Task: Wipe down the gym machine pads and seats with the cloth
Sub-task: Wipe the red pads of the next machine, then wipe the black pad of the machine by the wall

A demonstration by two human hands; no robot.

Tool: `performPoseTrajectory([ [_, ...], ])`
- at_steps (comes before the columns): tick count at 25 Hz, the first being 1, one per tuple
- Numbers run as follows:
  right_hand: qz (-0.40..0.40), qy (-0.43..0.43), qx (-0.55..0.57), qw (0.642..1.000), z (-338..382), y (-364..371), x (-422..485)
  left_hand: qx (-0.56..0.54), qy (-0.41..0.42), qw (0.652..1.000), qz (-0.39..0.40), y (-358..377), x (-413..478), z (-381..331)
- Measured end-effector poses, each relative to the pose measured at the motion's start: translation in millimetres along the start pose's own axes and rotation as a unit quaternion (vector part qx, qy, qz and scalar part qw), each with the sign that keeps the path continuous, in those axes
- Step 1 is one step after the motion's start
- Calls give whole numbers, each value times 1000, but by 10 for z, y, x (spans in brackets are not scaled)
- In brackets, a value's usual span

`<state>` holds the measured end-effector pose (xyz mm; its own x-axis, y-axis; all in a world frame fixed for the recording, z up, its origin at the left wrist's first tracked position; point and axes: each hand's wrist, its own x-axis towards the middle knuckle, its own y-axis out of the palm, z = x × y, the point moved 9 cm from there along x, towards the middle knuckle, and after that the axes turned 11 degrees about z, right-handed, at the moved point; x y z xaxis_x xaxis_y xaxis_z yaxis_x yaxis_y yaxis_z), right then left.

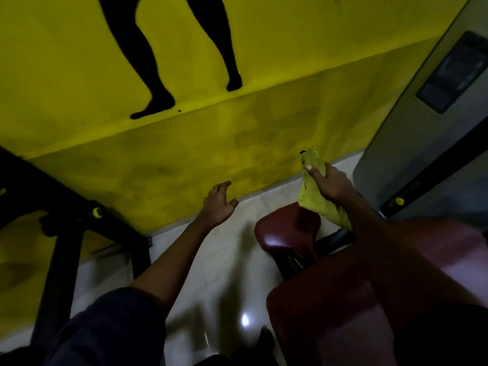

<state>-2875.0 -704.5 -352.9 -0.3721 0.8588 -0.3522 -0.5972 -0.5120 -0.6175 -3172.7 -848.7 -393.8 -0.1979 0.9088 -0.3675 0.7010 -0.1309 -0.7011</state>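
My right hand (pixel 328 184) grips a yellow-green cloth (pixel 313 192), held up in the air above a small dark-red padded seat (pixel 286 228). The cloth hangs down from my fist toward the seat's far edge without clearly touching it. A larger dark-red pad (pixel 327 307) lies nearer to me at the lower right, partly under my right forearm. My left hand (pixel 217 204) hovers to the left of the seat with fingers spread and relaxed, holding nothing.
A yellow wall (pixel 184 159) with a black painted figure stands just ahead. A black machine frame (pixel 63 239) is at the left. A grey machine housing (pixel 422 143) rises at the right. White glossy floor tiles (pixel 219 281) lie between.
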Motion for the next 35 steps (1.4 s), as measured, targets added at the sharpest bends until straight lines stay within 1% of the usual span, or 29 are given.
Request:
performPoseTrajectory([
  [6,-11,-79,4,997,933,120,-389,40,34,998,-37,-685,-543,-15],
  [10,-4,-110,-9,994,1383,232,-645,30,40,996,-69,-1022,-861,132],
  [15,5,-137,-24,990,1743,374,-730,20,32,994,-99,-1294,-1140,379],
  [18,8,-159,-32,987,1947,534,-783,24,30,994,-99,-1368,-1231,458],
  [22,14,-166,-31,986,2038,610,-866,29,33,994,-99,-1383,-1324,398],
  [26,17,-179,-32,983,2064,575,-966,30,33,991,-123,-1460,-1560,368],
  [32,69,-239,-44,967,2259,856,-1250,28,-14,982,-188,-1518,-2352,445],
  [35,105,-277,-42,954,2409,1068,-1526,30,-70,971,-226,-1449,-2932,459],
])
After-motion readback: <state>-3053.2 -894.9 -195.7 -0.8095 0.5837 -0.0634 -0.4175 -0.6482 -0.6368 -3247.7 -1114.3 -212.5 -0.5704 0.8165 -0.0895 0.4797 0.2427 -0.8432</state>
